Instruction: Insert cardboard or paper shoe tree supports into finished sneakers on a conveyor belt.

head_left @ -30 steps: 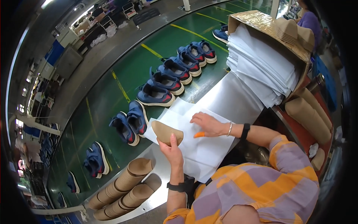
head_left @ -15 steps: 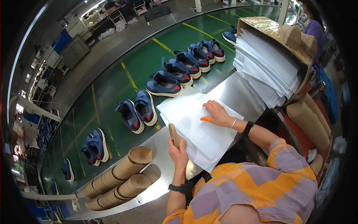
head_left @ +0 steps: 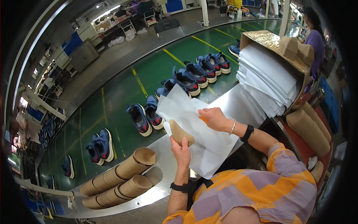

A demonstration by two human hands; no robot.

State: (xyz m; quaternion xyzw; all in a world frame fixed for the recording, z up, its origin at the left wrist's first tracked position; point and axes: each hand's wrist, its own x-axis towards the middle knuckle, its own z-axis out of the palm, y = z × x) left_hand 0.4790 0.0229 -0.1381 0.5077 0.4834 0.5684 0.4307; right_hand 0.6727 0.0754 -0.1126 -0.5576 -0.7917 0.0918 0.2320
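Observation:
My left hand (head_left: 181, 152) grips a brown molded cardboard shoe insert (head_left: 179, 133), thumb on its near side. The insert lies against white tissue paper (head_left: 210, 147), which spreads beneath both hands. On the paper's right part, my right hand (head_left: 215, 119) is closed in a pinch on the sheet, and creases run from its fingers. An orange cover shows on a right-hand finger. The paper's far corner stands raised, partly hiding a blue shoe (head_left: 166, 88) behind it.
Blue shoes with red heels (head_left: 186, 80) stand along the green conveyor (head_left: 123, 108). Nested brown inserts (head_left: 123, 170) lie on the metal ledge at left. At right, a carton (head_left: 274, 37) holds stacked white paper (head_left: 263, 74). Someone in purple (head_left: 316, 44) stands beyond it.
My right hand has gone from spread fingers to a pinch on the paper. The far part of the sheet has lifted. The insert has turned, showing more of its broad face. The view has shifted slightly.

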